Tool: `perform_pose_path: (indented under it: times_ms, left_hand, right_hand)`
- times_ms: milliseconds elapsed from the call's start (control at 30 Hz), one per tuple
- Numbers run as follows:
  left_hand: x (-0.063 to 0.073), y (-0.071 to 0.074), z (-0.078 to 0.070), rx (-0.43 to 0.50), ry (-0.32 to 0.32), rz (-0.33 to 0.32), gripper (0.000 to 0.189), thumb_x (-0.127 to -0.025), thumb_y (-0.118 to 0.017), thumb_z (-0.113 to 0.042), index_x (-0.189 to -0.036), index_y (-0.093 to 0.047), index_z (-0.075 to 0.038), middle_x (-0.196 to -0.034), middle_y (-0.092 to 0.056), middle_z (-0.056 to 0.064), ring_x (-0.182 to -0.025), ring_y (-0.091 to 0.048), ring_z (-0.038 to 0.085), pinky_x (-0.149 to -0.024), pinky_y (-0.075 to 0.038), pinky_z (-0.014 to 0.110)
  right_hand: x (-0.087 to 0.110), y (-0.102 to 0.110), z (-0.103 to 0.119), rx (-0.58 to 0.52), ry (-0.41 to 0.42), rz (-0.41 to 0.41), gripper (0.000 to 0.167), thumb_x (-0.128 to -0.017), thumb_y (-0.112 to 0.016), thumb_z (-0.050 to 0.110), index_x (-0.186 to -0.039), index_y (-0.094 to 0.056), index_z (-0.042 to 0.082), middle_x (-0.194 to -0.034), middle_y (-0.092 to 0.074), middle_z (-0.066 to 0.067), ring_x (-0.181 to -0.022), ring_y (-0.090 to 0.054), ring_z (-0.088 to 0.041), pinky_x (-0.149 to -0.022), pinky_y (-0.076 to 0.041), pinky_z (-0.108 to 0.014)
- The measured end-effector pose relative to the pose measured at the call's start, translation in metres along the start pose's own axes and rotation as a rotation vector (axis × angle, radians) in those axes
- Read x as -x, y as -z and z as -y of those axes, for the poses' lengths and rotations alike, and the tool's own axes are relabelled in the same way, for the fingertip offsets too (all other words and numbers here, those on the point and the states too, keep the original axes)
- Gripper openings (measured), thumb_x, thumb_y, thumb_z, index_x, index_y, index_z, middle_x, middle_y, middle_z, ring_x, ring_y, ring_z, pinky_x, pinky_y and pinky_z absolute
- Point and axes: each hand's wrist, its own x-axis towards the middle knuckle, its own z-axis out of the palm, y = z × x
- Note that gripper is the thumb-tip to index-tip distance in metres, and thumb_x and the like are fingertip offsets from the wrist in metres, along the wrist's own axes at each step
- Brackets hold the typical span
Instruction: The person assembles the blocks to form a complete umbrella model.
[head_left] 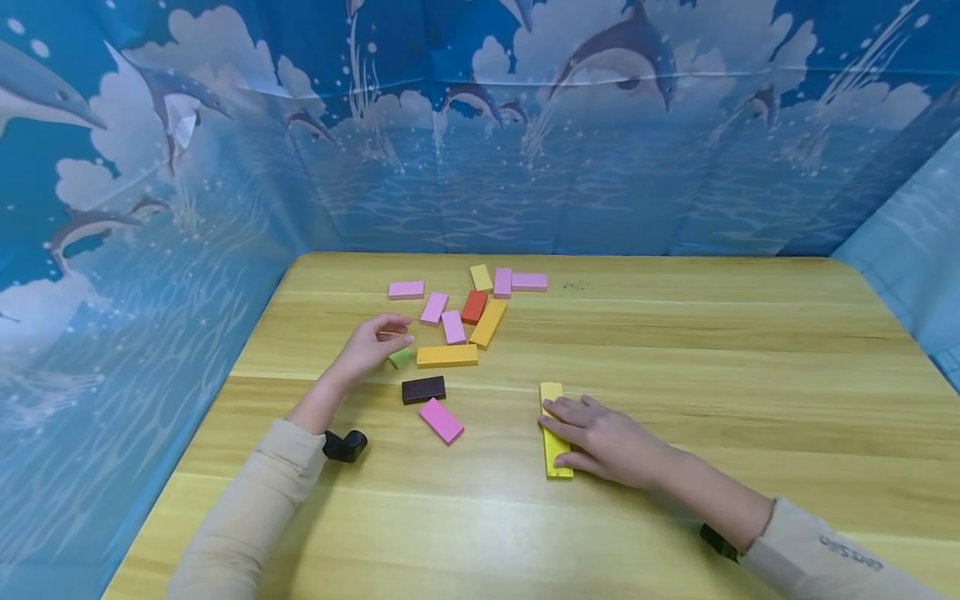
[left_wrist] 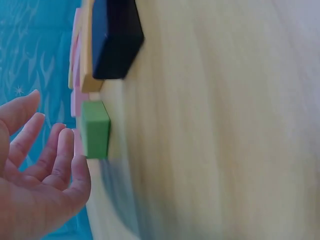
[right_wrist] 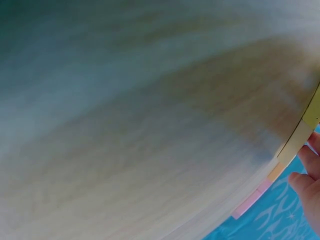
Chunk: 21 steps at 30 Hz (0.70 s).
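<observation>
My left hand (head_left: 369, 346) hovers over the green block (head_left: 401, 357) near the left side of the table, fingers loosely bent and holding nothing. In the left wrist view the green block (left_wrist: 96, 129) stands just beyond the fingertips. A black block (head_left: 423, 390) and a pink block (head_left: 441, 421) lie nearer to me. My right hand (head_left: 611, 442) rests with fingers spread on a long yellow strip (head_left: 556, 446). The right wrist view shows a seam between a brighter yellow piece (right_wrist: 313, 109) and a paler one (right_wrist: 294, 142). The hand covers part of the strip.
Two orange blocks (head_left: 447, 357) lie beyond the black one. Behind them are a red block (head_left: 474, 307), a pale yellow block (head_left: 481, 277) and several pink blocks (head_left: 407, 290). The wooden table (head_left: 712, 350) meets a blue dolphin-print curtain (head_left: 487, 183) at its back and left edges.
</observation>
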Motion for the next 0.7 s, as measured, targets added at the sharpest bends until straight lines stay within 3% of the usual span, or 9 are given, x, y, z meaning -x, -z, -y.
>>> perform_pose_path:
  times_ms: [300,533,700]
  left_hand:
    - [-0.003,0.009,0.009,-0.031,0.006,-0.038,0.043,-0.090,-0.061,-0.008,-0.129,-0.049,0.005,-0.123,-0.052,0.023,-0.108,-0.052,0.034,-0.092,-0.043,0.041]
    - [-0.019,0.018,0.014,-0.012,0.028,-0.099,0.045,-0.089,-0.061,-0.008,-0.130,-0.047,0.005,-0.126,-0.048,0.024,-0.110,-0.048,0.032,-0.090,-0.041,0.035]
    - [-0.032,0.023,0.013,0.012,0.032,-0.139,0.047,-0.089,-0.060,-0.002,-0.132,-0.045,0.006,-0.127,-0.044,0.026,-0.112,-0.048,0.037,-0.091,-0.043,0.040]
  right_hand:
    - [0.001,0.001,0.001,-0.005,-0.016,0.017,0.055,-0.088,-0.061,0.037,-0.130,-0.054,0.001,-0.135,-0.049,-0.017,-0.122,-0.047,-0.032,-0.093,-0.041,-0.052]
    - [0.001,0.000,0.001,-0.007,-0.015,0.011,0.055,-0.088,-0.061,0.037,-0.129,-0.055,0.001,-0.134,-0.049,-0.018,-0.122,-0.048,-0.032,-0.093,-0.041,-0.051]
    - [0.001,0.000,0.001,-0.008,-0.024,0.025,0.056,-0.089,-0.060,0.039,-0.130,-0.054,0.002,-0.135,-0.049,-0.017,-0.123,-0.047,-0.031,-0.094,-0.041,-0.050]
